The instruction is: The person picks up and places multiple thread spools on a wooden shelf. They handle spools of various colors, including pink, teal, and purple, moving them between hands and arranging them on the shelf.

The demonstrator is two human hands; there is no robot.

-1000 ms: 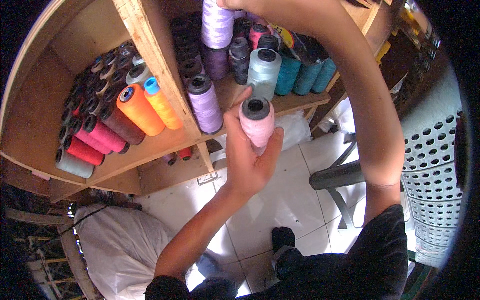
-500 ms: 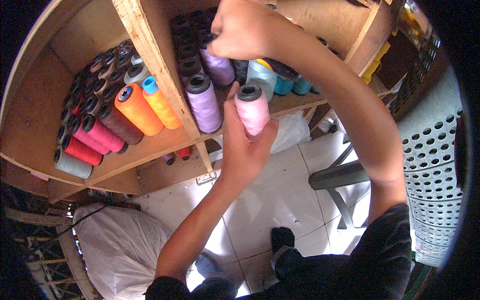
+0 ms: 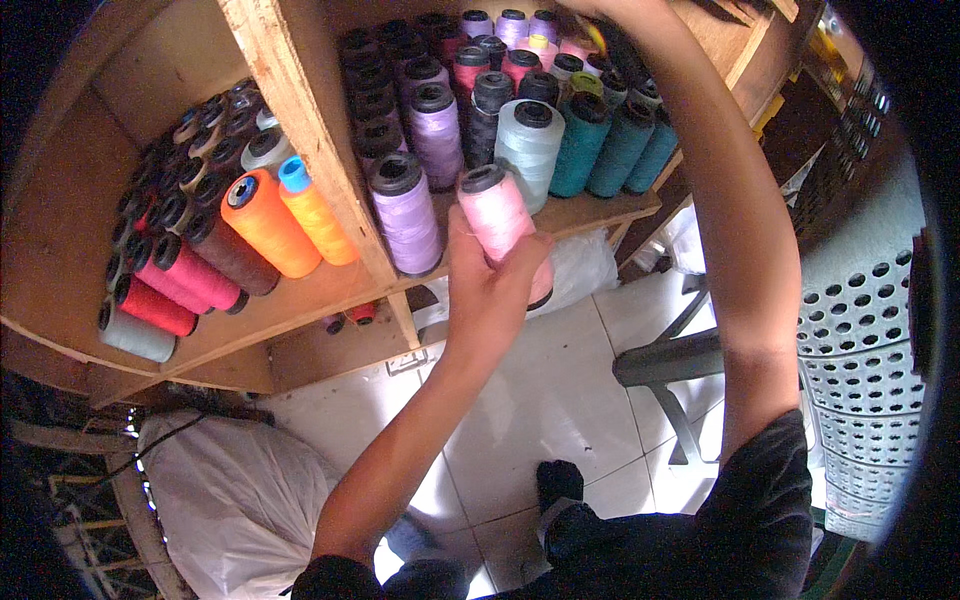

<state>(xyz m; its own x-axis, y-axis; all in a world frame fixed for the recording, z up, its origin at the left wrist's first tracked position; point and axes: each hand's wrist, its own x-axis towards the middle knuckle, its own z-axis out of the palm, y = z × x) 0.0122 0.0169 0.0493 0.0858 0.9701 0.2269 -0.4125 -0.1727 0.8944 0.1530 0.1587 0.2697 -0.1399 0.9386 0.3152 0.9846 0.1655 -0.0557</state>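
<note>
Pale pink thread spool with black ends [image 3: 497,215] was tilted, top toward eleven o'clock, in the left hand [image 3: 487,292], its fingers and thumb wrapped around it. At nine o'clock from it stood a lilac, black-topped thread spool [image 3: 407,222]. The right hand [image 3: 588,6], at one o'clock, was largely cut off; its grip could not be determined.

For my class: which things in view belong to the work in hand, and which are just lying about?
Seem to belong:
left hand, gripping pink spool
right hand, mostly cut off by the top edge
shelf
front purple spool
pale blue spool

Seem just lying about:
white sack
plastic bag
grey perforated panel
</note>
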